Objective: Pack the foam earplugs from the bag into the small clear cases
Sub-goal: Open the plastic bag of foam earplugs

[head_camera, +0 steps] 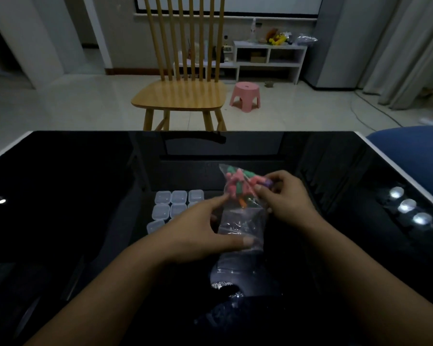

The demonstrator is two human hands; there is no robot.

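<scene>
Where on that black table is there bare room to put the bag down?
The table's left half, left of the clear cases, looks bare, as does the strip right of the right hand. The middle is crowded: bag, cases and left hand sit together there.

bag [240, 221]: thin clear plastic film, crinkly and shiny in my fingers
earplugs [238, 183]: matt, soft-looking foam
cases [178, 197]: smooth, frosted-clear hard plastic
table [73, 196]: black, glassy, mirror-glossy
chair [180, 96]: pale wood with a satin sheen
stool [245, 96]: pink moulded plastic
</scene>
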